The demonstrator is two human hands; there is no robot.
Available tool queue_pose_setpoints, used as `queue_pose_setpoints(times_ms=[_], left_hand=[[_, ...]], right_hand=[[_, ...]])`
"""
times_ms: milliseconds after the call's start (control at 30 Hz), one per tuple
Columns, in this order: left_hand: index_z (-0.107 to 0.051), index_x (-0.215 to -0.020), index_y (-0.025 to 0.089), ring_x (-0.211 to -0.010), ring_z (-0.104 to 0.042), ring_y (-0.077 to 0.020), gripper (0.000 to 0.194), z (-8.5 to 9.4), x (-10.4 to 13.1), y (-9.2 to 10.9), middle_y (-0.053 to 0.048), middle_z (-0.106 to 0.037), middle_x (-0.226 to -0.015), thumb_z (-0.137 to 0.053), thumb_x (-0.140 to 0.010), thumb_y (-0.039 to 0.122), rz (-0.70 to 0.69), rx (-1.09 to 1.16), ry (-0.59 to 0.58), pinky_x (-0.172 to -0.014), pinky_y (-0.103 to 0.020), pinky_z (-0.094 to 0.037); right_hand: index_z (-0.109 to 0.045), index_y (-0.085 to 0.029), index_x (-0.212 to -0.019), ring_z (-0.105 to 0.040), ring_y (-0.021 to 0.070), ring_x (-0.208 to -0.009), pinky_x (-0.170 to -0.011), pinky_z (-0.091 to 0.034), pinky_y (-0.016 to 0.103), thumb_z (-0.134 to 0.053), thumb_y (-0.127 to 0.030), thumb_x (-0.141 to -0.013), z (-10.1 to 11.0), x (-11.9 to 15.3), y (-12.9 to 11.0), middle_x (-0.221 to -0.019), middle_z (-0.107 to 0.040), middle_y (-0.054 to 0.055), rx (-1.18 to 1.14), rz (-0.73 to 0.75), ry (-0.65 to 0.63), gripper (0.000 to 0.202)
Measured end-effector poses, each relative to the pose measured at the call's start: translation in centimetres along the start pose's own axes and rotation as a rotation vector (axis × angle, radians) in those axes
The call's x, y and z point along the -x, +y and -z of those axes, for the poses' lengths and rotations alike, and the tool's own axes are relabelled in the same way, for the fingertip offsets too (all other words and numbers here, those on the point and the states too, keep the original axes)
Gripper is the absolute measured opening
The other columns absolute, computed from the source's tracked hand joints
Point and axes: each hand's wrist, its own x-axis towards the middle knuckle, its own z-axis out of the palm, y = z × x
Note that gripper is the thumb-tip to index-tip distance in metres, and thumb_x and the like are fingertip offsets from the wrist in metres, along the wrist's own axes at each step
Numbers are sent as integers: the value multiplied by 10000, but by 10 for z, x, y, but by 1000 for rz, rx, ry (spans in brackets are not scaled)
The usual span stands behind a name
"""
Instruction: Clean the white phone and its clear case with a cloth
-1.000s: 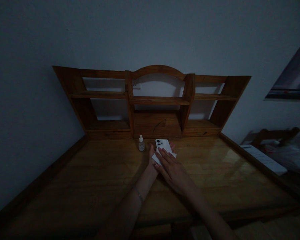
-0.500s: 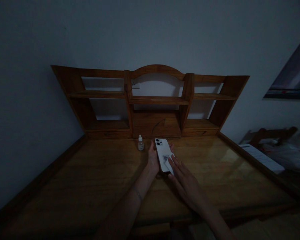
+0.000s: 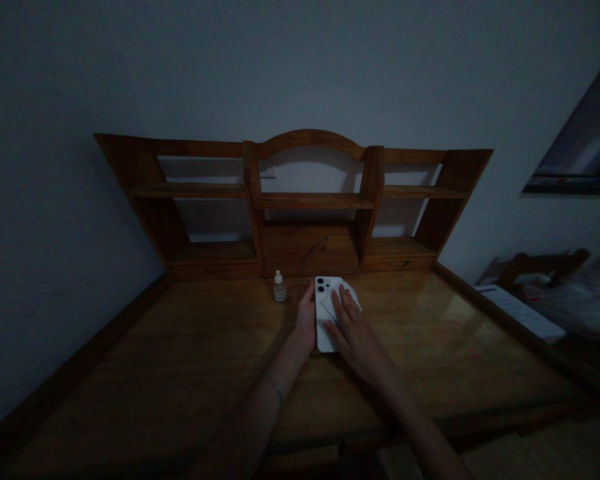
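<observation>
A white phone (image 3: 325, 341) is held back side up above the wooden desk, its camera lenses at the upper left corner. My left hand (image 3: 307, 320) grips its left edge, the thumb along the side and the other fingers hidden beneath. Over the phone's back lies my right hand (image 3: 353, 330), its fingers pressing a thin white cloth (image 3: 351, 291) against the surface. Part of the cloth sticks out past the phone's right edge. Left of the phone stands a small clear dropper bottle (image 3: 279, 291) with a white cap, upright and touched by neither hand.
A wooden shelf unit (image 3: 313, 201) rises along the back of the desk (image 3: 195, 360) against the wall. On the right, beyond the raised desk edge, are white papers (image 3: 520, 312), a wooden chair (image 3: 543, 267) and a pale plastic bag (image 3: 585, 303).
My right hand has slid the cloth up the phone's back, nearer the lenses. The phone has turned slightly and now lies straighter. The view has shifted a little.
</observation>
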Motion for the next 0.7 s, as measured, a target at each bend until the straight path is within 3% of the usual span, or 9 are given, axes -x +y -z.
queue_pose_setpoints(times_ms=[300,500,700], left_hand=[[-632,-1242,79,-1119,-644,-311,499,-6,6,3,-145,-717,-1127,-498,-915,432,-96,-1,88,-1048,-428,-439],[-623,-1248,70,-1188,-600,-338,590,0,3,2,-181,-681,-1195,-405,-925,513,-80,24,-65,-1060,-464,-423],[-561,-1335,75,-1270,-532,-359,700,6,2,4,-197,-625,-1294,-412,-897,601,-55,27,-133,-1094,-501,-375]], right_hand=[[-30,-228,-1577,17,254,-1509,-1216,-180,524,-369,-449,-1023,-9,-9,-5,-1646,-23,82,-22,-1,41,686],[-8,-263,-1574,6,267,-1506,-1207,-212,525,-380,-461,-1017,-8,8,-12,-1641,35,62,-56,-32,10,699],[-3,-289,-1574,-69,289,-1503,-1189,-253,556,-406,-480,-1001,-8,23,-22,-1642,-18,57,-51,-58,17,727]])
